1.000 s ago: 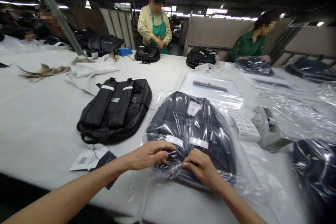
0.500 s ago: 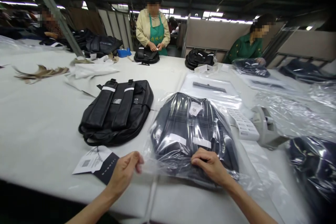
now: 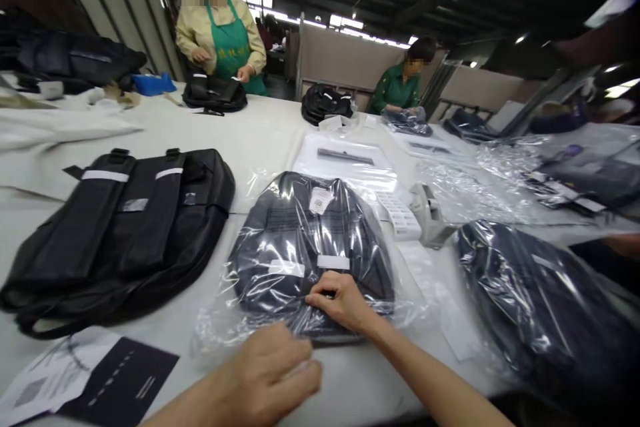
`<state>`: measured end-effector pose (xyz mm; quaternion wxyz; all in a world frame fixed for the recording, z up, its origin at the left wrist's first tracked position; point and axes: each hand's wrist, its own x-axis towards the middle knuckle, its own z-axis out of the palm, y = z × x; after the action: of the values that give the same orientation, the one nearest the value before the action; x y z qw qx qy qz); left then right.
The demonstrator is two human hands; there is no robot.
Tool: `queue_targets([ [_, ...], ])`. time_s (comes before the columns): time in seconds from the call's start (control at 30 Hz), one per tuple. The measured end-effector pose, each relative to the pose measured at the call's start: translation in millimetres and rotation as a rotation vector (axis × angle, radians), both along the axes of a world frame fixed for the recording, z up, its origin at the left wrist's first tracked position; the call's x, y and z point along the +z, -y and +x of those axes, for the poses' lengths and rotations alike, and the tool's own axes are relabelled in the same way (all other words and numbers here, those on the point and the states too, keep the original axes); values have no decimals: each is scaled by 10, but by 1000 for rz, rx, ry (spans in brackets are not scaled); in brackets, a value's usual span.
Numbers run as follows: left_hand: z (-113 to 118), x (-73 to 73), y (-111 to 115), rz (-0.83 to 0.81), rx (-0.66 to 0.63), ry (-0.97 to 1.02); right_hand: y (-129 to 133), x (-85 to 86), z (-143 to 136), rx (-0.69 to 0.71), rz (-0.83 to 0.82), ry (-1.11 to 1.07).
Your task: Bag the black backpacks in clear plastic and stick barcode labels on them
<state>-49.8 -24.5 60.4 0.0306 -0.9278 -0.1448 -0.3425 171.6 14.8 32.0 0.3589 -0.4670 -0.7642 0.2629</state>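
Note:
A black backpack lies in a clear plastic bag (image 3: pixel 280 227) in front of me, with a white label near its top and two white bands on its straps. My right hand (image 3: pixel 340 300) pinches the plastic near the bag's lower edge. Close by, my left hand (image 3: pixel 265 373) hovers low over the bag's near left corner, fingers curled and smeared by motion; whether it touches the plastic I cannot tell. To the left rests an unwrapped black backpack (image 3: pixel 135 227), straps up. Its black hang tag (image 3: pixel 120 377) and a white printed tag (image 3: pixel 55 373) spread toward me.
At right lies another wrapped backpack (image 3: pixel 535 300). A grey label dispenser (image 3: pixel 430 213) with a label strip (image 3: pixel 400 213) stands behind my bag, near flat plastic bags (image 3: pixel 345 163). Across the white table, a person in a green apron (image 3: pixel 230 40) and one in green (image 3: pixel 400 87) handle bags.
My left hand has come right and nearer, to the wrapped bag's front edge. The right hand stays pinched on the plastic. The view has turned right, showing more of the right-hand backpack.

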Motion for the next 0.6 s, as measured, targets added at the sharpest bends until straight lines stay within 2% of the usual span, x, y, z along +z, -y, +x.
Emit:
queue_targets([
  [0.03, 213, 4, -47, 27, -127, -160, -6, -1, 5, -12, -8, -26],
  [0.07, 404, -18, -102, 37, -185, -286, -17, -6, 10, -35, -30, -74],
  [0.17, 751, -172, -256, -12, -122, -467, -99, -43, 40, -138, -159, -377],
  [0.27, 813, -301, -306, -47, 0, -580, -211, -39, 145, -176, -232, -734],
  [0.37, 813, -338, -273, -77, 75, -671, -168, 114, 419, -275, -120, -856],
  [0.4, 819, -339, -261, -95, 96, -683, -90, 194, 546, -330, -35, -802],
  [0.47, 837, -338, -245, -127, 113, -685, 151, 344, 816, -363, 189, -536],
  [0.53, 854, -333, -235, -148, 121, -685, 438, 406, 1043, -192, 355, -112],
  [0.6, 869, -319, -220, -153, 128, -688, 692, 328, 1178, 1, 366, 260],
])
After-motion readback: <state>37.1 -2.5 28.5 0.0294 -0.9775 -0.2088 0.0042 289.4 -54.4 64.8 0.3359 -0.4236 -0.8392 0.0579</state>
